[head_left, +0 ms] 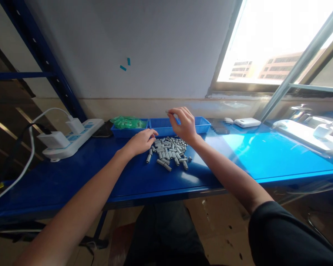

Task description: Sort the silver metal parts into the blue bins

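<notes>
A loose pile of short grey metal sleeves (168, 149), with smaller metal pieces at its right side, lies on the blue table (122, 181). At the pile's left edge hovers my left hand (141, 141), palm down, fingers slightly bent and apart from the thumb; nothing shows in it. My right hand (184, 122) is raised over the long blue bin (202, 125) behind the pile. Its thumb and forefinger pinch a small metal piece (167, 112), mostly hidden by the fingertips. The hand and wrist cover part of the bin and of the pile.
Green plastic bags (127, 122) fill a second blue bin (115, 131) at the left. A white power strip (72, 142) with plugged chargers stands further left. A white power bank (246, 122) lies at the back right, near the window. Another white strip (299, 133) is far right.
</notes>
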